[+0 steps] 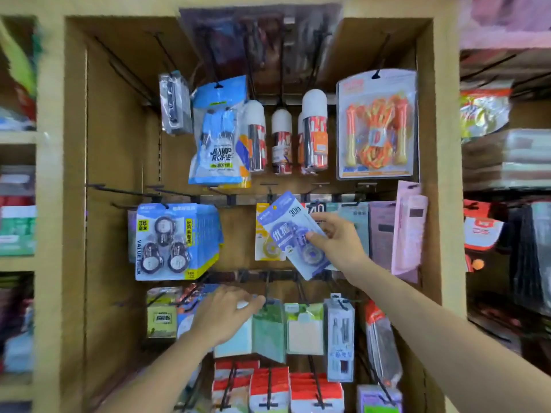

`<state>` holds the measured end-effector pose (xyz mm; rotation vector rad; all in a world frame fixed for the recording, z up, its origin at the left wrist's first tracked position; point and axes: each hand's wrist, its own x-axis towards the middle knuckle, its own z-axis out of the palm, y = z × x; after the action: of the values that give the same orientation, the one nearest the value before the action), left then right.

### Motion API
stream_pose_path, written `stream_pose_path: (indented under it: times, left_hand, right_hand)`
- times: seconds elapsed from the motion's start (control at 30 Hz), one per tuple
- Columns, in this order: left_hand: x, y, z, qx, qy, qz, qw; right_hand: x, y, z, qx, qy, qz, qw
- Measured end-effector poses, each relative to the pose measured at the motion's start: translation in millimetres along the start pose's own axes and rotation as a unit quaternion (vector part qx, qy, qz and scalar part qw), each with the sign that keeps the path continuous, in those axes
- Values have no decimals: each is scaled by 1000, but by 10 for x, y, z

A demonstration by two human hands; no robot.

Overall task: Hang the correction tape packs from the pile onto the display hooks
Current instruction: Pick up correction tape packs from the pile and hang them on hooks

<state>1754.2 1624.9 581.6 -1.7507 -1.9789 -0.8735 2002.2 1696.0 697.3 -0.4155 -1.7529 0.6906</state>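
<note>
Blue correction tape pack (293,234), tilted, is pinched by the right hand (340,242) fingers (316,238) inside the cardboard display (74,204), overlapping a hung yellow tape pack (264,234). Below, the left hand (226,314) touches hanging packs (268,326) with its fingers relaxed.

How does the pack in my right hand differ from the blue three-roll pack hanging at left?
The held pack is tilted, pinched in the right hand, not hung; the three-roll pack hangs upright on its hook. The held pack is narrower, shows one roll and reads 30m; the three-roll pack reads 36. Both are blue.
</note>
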Motion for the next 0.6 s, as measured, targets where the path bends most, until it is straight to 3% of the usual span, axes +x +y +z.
stream_pose_path:
  times: [0.47,0.6]
  left_hand:
    - [-54,-17,146,28,63,3,998]
    - [-51,-15,167,25,77,4,997]
  right_hand:
    - [135,406,399,98,72,-4,993]
    - [162,478,387,101,53,-10,993]
